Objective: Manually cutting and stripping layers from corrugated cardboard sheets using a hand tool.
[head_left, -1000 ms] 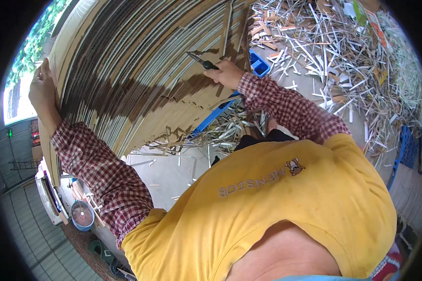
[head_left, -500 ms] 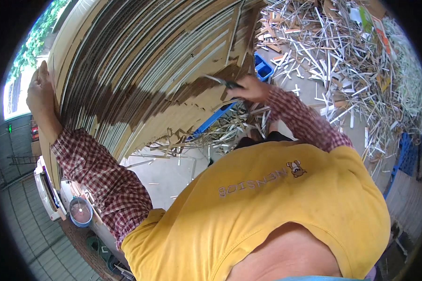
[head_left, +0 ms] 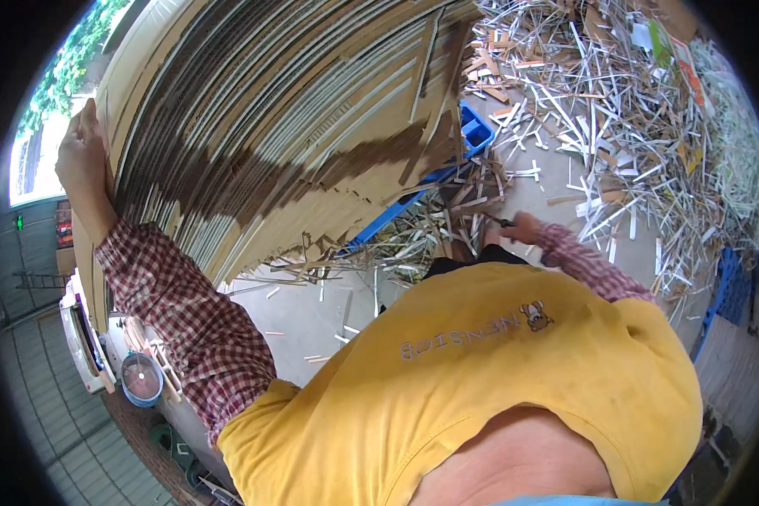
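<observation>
Overhead, a tall stack of corrugated cardboard sheets (head_left: 253, 135) filled the view and served as the landmark. The person's left hand (head_left: 83, 164) was clenched over the stack's far left edge, steadying it. Below the stack's lower right corner, the right hand (head_left: 523, 229) was closed around a small dark-handled cutting tool (head_left: 499, 222); its blade could not be made out. A blue pallet (head_left: 472, 135) showed under that same corner, and a wide litter of white and brown cardboard strips (head_left: 616, 118) lay to the right of the stack on the concrete floor (head_left: 312, 312). Judging from this, clean trimming would call for keeping the left hand pressing the sheets flush and drawing the tool along the edge, well apart from the bracing fingers.
</observation>
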Demonstrator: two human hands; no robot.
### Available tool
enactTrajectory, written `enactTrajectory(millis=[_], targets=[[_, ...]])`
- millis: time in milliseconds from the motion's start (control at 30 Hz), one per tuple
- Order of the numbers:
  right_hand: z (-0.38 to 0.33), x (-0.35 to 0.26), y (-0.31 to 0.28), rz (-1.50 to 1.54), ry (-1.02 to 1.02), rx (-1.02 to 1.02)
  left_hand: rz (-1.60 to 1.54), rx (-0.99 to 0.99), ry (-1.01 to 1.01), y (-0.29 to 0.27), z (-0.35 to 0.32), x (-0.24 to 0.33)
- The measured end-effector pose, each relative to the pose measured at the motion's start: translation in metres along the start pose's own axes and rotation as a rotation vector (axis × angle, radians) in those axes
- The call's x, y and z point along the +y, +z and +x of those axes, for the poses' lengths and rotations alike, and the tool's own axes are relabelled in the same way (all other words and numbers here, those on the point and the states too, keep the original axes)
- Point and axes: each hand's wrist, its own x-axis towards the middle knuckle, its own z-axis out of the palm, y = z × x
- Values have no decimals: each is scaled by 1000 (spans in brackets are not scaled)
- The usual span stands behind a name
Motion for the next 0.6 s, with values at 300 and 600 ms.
enactTrajectory(millis=[300,600], targets=[[111,-89,-41,-93,-228,390,-45,-8,34,6,10,-7],[148,-104,-34,47,-203,574,-47,-7,-6,5,7,-5]])
